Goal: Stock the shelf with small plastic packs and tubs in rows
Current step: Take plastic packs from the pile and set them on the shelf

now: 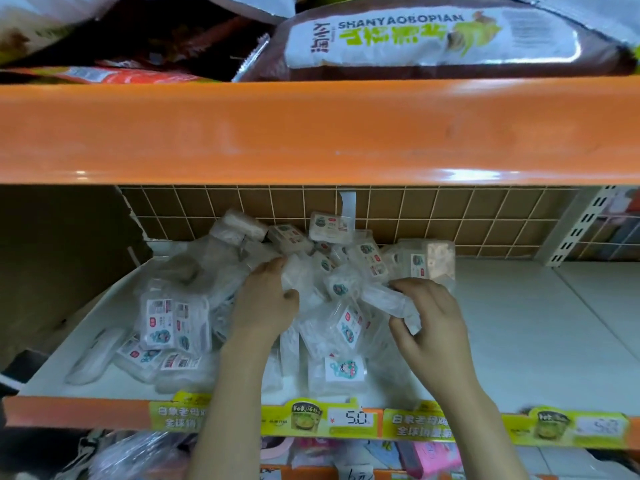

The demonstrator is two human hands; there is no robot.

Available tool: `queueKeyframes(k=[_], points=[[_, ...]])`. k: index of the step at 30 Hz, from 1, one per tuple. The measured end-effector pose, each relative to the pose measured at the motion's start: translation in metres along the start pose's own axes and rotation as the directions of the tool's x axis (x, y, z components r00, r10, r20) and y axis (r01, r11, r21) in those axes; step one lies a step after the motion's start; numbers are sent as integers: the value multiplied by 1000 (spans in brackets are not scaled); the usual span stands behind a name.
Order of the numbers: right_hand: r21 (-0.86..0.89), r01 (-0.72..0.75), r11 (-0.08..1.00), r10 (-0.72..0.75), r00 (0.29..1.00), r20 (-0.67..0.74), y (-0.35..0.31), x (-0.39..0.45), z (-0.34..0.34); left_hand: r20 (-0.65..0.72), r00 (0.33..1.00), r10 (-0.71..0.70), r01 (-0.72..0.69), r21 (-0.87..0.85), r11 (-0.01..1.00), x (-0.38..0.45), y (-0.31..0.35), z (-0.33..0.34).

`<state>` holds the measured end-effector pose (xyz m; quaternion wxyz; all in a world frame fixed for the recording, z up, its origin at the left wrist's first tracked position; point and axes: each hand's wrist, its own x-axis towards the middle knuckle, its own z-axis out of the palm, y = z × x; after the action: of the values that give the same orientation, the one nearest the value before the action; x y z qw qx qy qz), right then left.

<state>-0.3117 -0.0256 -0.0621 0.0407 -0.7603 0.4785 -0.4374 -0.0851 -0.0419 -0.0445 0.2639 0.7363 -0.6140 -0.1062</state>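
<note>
A loose heap of small clear plastic packs and tubs [349, 327] with white labels lies on the left half of the white shelf [519, 341], partly inside a thin clear plastic bag [298, 271]. My left hand [263, 303] grips the bag's film near the heap's middle. My right hand [429, 317] pinches a bunched strip of the same film [391, 299] at the heap's right side. More labelled packs [173, 323] lie flat at the left front, and several tubs [332, 226] lean against the tiled back wall.
An orange shelf front [311, 133] hangs just above, with large snack bags [433, 39] on top. The shelf's front edge carries green and yellow price tags [349, 419]. A slotted metal upright [581, 226] stands at the right rear. Pink goods [429, 459] sit on the shelf below.
</note>
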Motion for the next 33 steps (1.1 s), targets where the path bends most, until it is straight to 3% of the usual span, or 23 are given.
queueKeyframes(k=[4, 9, 16, 26, 30, 33], points=[[-10, 27, 1000, -27, 999, -37, -2, -3, 5, -142, 978, 151, -166, -96, 982, -9, -6, -4], [62, 39, 997, -30, 990, -138, -7, -7, 12, -375, 864, 337, -409, -132, 903, -29, -9, -7], [37, 21, 999, -13, 980, -200, -10, -11, 14, -419, 785, 456, -540, -102, 836, -29, -15, -5], [-100, -38, 994, 14, 971, -238, 13, -19, -9, -393, 812, 432, -520, -149, 841, -25, 14, 16], [-105, -39, 994, 14, 973, -231, 36, -24, -28, -373, 883, 286, -403, -288, 869, -32, 42, 34], [-98, -16, 995, -2, 983, -183, 60, -26, -49, -413, 881, 229, -367, -291, 884, -39, 73, 51]])
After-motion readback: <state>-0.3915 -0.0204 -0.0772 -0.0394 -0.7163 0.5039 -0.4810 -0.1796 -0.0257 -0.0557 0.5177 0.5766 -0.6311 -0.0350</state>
